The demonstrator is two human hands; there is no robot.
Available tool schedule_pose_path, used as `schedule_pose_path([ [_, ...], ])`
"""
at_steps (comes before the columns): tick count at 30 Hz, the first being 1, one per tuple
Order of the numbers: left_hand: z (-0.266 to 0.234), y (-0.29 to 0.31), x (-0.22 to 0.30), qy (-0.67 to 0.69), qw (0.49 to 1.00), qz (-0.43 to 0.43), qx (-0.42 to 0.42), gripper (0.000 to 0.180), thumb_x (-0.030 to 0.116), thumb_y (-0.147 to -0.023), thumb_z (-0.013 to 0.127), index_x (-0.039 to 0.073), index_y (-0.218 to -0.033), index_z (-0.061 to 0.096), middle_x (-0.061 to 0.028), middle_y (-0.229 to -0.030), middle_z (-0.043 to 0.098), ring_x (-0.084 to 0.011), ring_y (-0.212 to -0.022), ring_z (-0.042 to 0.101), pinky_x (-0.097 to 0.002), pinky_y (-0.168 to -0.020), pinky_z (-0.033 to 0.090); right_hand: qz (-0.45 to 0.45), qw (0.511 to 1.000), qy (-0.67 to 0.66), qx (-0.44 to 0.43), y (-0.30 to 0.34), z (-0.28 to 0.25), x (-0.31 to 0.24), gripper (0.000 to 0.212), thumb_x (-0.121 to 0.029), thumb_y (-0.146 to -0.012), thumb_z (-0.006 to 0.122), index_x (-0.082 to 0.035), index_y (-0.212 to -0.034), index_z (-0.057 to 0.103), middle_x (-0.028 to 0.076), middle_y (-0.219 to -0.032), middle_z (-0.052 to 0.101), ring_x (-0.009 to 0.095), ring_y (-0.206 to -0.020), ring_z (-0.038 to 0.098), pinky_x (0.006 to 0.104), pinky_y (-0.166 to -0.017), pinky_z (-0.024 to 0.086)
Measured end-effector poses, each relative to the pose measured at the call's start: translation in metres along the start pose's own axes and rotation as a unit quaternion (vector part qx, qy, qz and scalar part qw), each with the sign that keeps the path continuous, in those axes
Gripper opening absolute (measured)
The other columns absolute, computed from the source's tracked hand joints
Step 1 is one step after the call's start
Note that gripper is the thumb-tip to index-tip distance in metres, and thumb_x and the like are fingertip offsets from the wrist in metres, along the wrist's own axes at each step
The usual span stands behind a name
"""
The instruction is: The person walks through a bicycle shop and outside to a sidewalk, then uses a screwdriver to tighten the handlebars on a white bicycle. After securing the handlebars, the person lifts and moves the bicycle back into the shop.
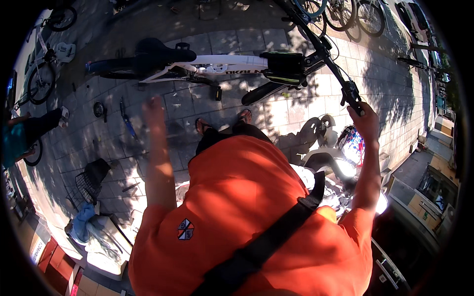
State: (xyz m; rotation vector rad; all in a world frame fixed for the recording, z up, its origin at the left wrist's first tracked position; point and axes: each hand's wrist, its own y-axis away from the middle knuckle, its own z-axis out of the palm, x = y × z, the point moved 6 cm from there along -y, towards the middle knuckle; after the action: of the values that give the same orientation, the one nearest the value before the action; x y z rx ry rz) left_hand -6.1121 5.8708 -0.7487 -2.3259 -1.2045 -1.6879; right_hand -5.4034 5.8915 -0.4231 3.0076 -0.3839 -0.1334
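A white bicycle [232,62] stands across in front of me, its black saddle [154,53] to the left and its handlebar [322,55] to the right. Around the right-hand handlebar grip, the fingers of my right hand [366,121] are closed. My left hand [154,112] is raised in the air below the saddle and rear wheel, apart from the bike. It is smeared, so its fingers do not show clearly. A black bag [285,68] sits on the frame near the front, and a pedal [216,92] points toward my feet.
On the paving to the left lie a blue and black long tool [128,121] and a small round dark object [99,109]. A wire basket [88,186] is nearer. A person in teal [16,139] stands far left. A parked scooter [326,160] is close at right.
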Motion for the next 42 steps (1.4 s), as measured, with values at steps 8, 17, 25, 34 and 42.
schedule_pose_path([
  [8, 0.043, -0.127, 0.123, -0.186, 0.97, 0.154, -0.012, 0.117, 0.059, -0.075, 0.088, -0.007, -0.155, 0.034, -0.031, -0.155, 0.043, -0.0431, -0.143, 0.045, -0.0484, -0.12, 0.035, 0.108, 0.992, -0.065, -0.014, 0.006, 0.02, 0.04, 0.037, -0.035, -0.084, 0.087, -0.006, -0.102, 0.074, 0.009, -0.074, 0.072, 0.017, -0.064, 0.069, 0.0343, -0.062, 0.054],
  [17, 0.093, -0.072, 0.13, -0.278, 0.957, 0.047, -0.066, 0.116, 0.069, -0.08, 0.077, -0.005, -0.158, 0.032, -0.0285, -0.156, 0.04, -0.048, -0.145, 0.039, -0.051, -0.12, 0.038, 0.02, 0.976, -0.216, 0.029, -0.007, 0.025, 0.122, 0.03, -0.022, -0.095, 0.078, -0.001, -0.086, 0.059, -0.001, -0.073, 0.053, 0.011, -0.069, 0.045, 0.0281, -0.064, 0.041],
  [25, 0.157, -0.049, 0.143, -0.237, 0.967, 0.067, -0.06, 0.111, 0.067, -0.081, 0.077, -0.005, -0.155, 0.036, -0.0284, -0.152, 0.044, -0.0511, -0.139, 0.043, -0.0536, -0.116, 0.041, 0.032, 0.997, -0.068, 0.034, -0.062, 0.032, 0.211, 0.041, -0.04, -0.096, 0.075, -0.002, -0.097, 0.062, 0.008, -0.083, 0.061, 0.02, -0.077, 0.053, 0.0352, -0.074, 0.047],
  [34, 0.216, -0.021, 0.16, -0.245, 0.966, 0.028, -0.077, 0.115, 0.072, -0.082, 0.072, -0.006, -0.157, 0.034, -0.0291, -0.154, 0.043, -0.0482, -0.142, 0.043, -0.0514, -0.118, 0.038, -0.001, 0.999, -0.04, 0.014, -0.114, 0.019, 0.254, 0.036, -0.037, -0.098, 0.07, -0.003, -0.097, 0.061, 0.015, -0.087, 0.063, 0.03, -0.08, 0.058, 0.0433, -0.074, 0.048],
  [42, 0.27, 0.009, 0.139, -0.234, 0.969, 0.059, -0.05, 0.112, 0.069, -0.078, 0.078, -0.009, -0.15, 0.043, -0.0316, -0.143, 0.053, -0.0441, -0.135, 0.052, -0.0482, -0.115, 0.042, -0.028, 0.993, 0.114, 0.028, -0.165, 0.009, 0.33, 0.033, -0.037, -0.102, 0.064, -0.005, -0.11, 0.064, 0.019, -0.104, 0.071, 0.04, -0.1, 0.068, 0.0492, -0.08, 0.053],
])
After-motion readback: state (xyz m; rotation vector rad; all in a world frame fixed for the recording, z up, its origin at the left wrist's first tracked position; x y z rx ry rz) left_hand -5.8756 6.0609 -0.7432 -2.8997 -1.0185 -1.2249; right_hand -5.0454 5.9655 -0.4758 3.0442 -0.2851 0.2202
